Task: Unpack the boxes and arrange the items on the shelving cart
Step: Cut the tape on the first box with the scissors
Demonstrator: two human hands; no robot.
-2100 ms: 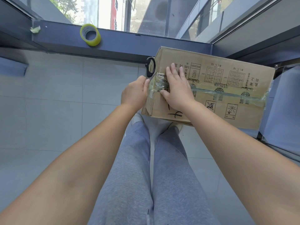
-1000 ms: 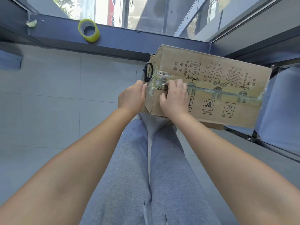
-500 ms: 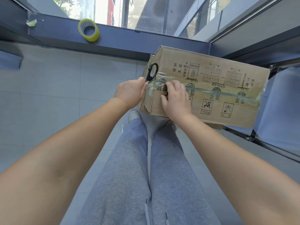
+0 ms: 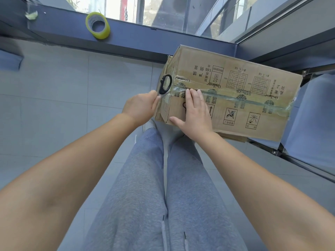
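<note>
A brown cardboard box [image 4: 241,98] sealed with clear tape along its top seam rests on the shelving cart [image 4: 308,124] at the right. My left hand [image 4: 140,106] grips a pair of black-handled scissors [image 4: 164,84] at the box's near left end, where the tape wraps over the edge. One handle loop sticks up above my fist; the blades are hidden. My right hand [image 4: 194,115] lies flat on the box top, fingers straight across the taped seam and thumb along the near edge.
A yellow-green tape roll [image 4: 97,25] and a crumpled scrap [image 4: 31,15] lie on the dark window ledge ahead. Grey tiled floor spreads to the left. My legs in grey trousers stand just below the box. The cart's blue shelf extends right.
My right hand has uncurled from picking at the tape end and now presses flat on the box. The left hand with the scissors stays at the taped edge.
</note>
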